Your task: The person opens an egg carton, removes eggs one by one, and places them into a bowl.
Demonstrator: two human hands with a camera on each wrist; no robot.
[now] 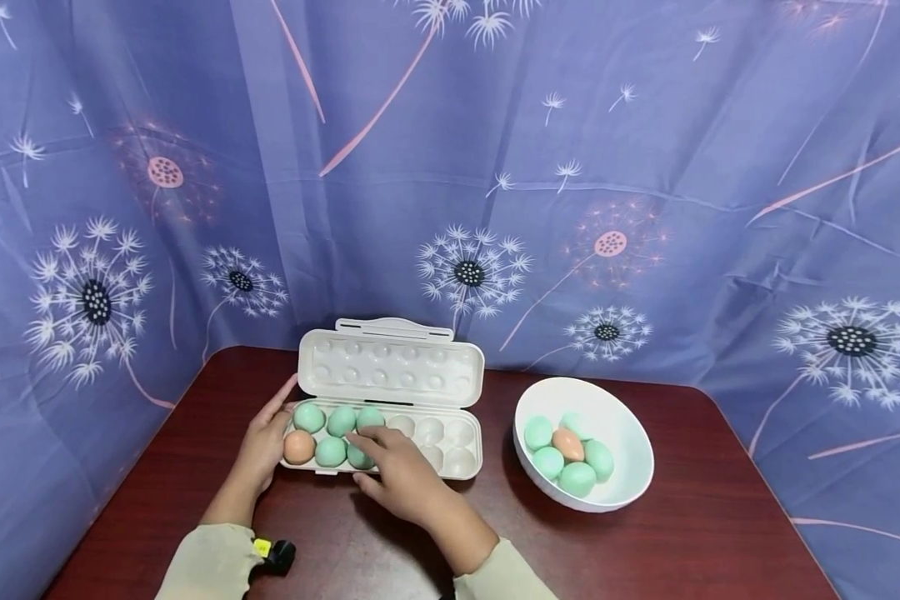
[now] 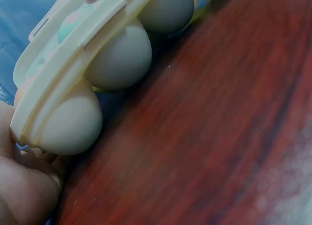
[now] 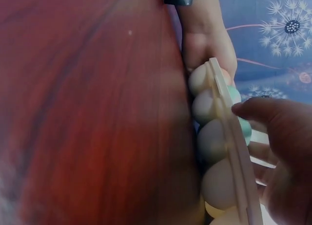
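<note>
I have the white egg carton (image 1: 459, 435) standing near the counter's back edge, its lid (image 1: 390, 367) swung open behind it. Five green eggs (image 1: 341, 421) and one brown egg (image 1: 298, 447) sit in two rows at the carton's left end; the brown one fills the front left corner. My left hand (image 1: 262, 446) rests against that same end, fingers fairly straight along it. My right hand (image 1: 403, 477) reaches over the carton's middle, fingers spread loosely about the third front egg, thumb near the front rim; I cannot tell whether they touch that egg. To the right of the carton stands a white bowl (image 1: 626, 462), holding five more green eggs around a brown one. In front of the carton, a black device (image 1: 277, 557) sits at my left cuff. Under everything runs the counter (image 1: 690, 533), glossy red-brown with dark grain. Beyond the carton hangs a violet-blue curtain (image 1: 390, 225), loosely folded, printed with white and pink dandelions.
</note>
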